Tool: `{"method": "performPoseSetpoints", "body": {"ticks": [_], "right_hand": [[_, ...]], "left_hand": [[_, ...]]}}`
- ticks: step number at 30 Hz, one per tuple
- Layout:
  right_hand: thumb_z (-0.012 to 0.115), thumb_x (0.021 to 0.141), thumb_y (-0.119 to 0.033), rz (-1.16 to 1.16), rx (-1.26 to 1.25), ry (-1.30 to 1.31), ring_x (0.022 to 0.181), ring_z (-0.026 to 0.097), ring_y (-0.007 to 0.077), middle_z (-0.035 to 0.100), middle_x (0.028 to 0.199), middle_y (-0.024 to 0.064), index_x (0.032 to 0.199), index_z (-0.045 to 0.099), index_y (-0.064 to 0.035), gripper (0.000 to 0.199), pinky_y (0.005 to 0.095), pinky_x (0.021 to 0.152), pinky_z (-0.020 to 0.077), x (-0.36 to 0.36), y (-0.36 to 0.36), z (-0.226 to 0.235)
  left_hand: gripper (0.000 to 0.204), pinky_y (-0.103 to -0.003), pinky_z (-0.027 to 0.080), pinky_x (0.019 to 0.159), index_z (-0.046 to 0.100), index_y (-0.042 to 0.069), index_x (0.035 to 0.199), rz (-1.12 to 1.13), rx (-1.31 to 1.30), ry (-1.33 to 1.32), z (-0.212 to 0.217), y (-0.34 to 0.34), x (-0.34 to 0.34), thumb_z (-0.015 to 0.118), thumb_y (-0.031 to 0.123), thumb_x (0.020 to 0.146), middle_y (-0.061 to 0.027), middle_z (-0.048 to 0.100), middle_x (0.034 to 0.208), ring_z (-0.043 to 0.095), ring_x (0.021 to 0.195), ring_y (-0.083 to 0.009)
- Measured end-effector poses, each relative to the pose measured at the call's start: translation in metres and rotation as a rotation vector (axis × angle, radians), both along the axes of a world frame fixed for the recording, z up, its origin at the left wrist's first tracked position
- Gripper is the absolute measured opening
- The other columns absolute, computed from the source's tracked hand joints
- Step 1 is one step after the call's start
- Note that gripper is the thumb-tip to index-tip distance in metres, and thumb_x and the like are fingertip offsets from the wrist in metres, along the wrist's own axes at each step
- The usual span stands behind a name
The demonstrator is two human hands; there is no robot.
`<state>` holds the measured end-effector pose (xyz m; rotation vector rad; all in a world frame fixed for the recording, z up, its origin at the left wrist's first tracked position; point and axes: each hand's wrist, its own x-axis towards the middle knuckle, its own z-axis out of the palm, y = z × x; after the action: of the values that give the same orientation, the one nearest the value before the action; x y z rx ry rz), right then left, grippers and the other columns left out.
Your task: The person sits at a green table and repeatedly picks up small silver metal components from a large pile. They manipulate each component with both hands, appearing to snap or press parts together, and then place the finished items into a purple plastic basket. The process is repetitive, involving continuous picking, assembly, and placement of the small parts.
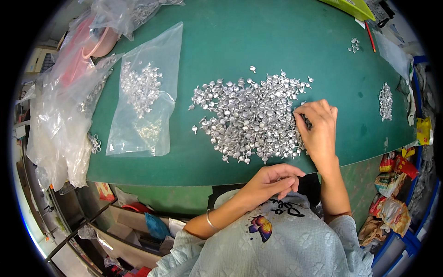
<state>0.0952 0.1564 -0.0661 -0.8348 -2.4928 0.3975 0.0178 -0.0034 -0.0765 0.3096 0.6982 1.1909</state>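
A broad heap of small silver metal pieces (251, 108), each with a round head and a short stem, lies on the green tabletop (221, 41). At the heap's right edge is my right hand (319, 127), its thumb and forefinger bent together at the pieces. Whatever is between those fingertips is too small to make out. My left hand (278, 181) hovers at the table's near edge, just below the heap, with the fingers curled in and the thumb laid over them. Its palm is hidden, so any contents cannot be seen.
Left of the heap lies a clear plastic bag (159, 115) with more metal pieces. Crumpled plastic bags (64, 124) and a pink basin (102, 44) crowd the left end. Small piles (386, 101), a red pencil (370, 37) and a yellow-green basket (353, 7) are at right.
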Motion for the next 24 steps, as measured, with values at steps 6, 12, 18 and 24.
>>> {"method": "performPoseSetpoints", "body": {"ticks": [6, 12, 18, 24], "right_hand": [[0.065, 0.071, -0.003, -0.048, -0.096, 0.096, 0.076, 0.051, 0.0239, 0.058, 0.079, 0.0067, 0.080, 0.059, -0.0031, 0.011, 0.0336, 0.068, 0.0344, 0.011, 0.000, -0.001], [0.066, 0.071, -0.005, -0.045, 0.006, 0.013, 0.080, 0.051, 0.0222, 0.058, 0.080, 0.0056, 0.077, 0.060, -0.0043, 0.008, 0.0336, 0.070, 0.0332, 0.001, -0.003, 0.001], [0.065, 0.071, -0.003, -0.023, 0.008, 0.035, 0.077, 0.052, 0.0225, 0.059, 0.079, 0.0065, 0.077, 0.061, -0.0036, 0.007, 0.0335, 0.070, 0.0354, 0.005, -0.003, 0.002], [0.063, 0.070, 0.005, 0.158, -0.383, 0.288, 0.075, 0.054, 0.0243, 0.060, 0.081, 0.0107, 0.079, 0.062, 0.0006, 0.010, 0.0315, 0.066, 0.0438, 0.018, -0.030, 0.031]], "left_hand": [[0.023, -0.018, 0.033, 0.051, 0.054, -0.001, 0.111, 0.050, -0.062, -0.015, 0.004, -0.001, -0.004, 0.047, 0.010, 0.092, -0.0062, 0.056, 0.078, 0.037, 0.055, -0.0040], [0.023, -0.018, 0.032, 0.050, 0.054, -0.001, 0.111, 0.069, -0.060, -0.047, 0.003, -0.004, 0.000, 0.045, 0.011, 0.092, -0.0074, 0.056, 0.079, 0.035, 0.054, -0.0039], [0.023, -0.018, 0.033, 0.052, 0.054, 0.000, 0.111, 0.088, -0.061, -0.020, 0.004, -0.006, 0.000, 0.046, 0.010, 0.092, -0.0072, 0.056, 0.079, 0.036, 0.055, -0.0044], [0.024, -0.018, 0.035, 0.053, 0.055, 0.001, 0.112, 0.388, -0.102, 0.071, 0.004, -0.007, 0.003, 0.052, 0.008, 0.089, -0.0040, 0.057, 0.080, 0.042, 0.060, -0.0043]]}}
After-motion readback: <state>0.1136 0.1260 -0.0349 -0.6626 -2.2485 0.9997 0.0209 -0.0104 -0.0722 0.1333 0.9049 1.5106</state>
